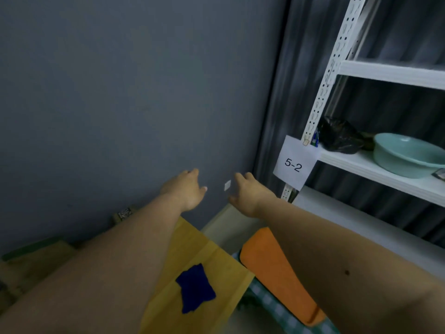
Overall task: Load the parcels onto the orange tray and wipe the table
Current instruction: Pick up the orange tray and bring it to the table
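Note:
Both my arms stretch forward toward the grey wall. My left hand (186,190) and my right hand (248,195) hang in the air with relaxed fingers and hold nothing. Below them lies the yellow wooden table (216,256) with a dark blue cloth (195,286) on it. To the table's right sits the orange tray (277,273), partly under my right forearm. Cardboard parcels (36,261) show at the lower left, mostly hidden by my left arm.
A white metal shelf (375,169) stands at the right with a paper label "5-2" (295,163), a teal basin (409,155) and a black bag (339,136). A checkered green cloth (277,307) lies under the tray.

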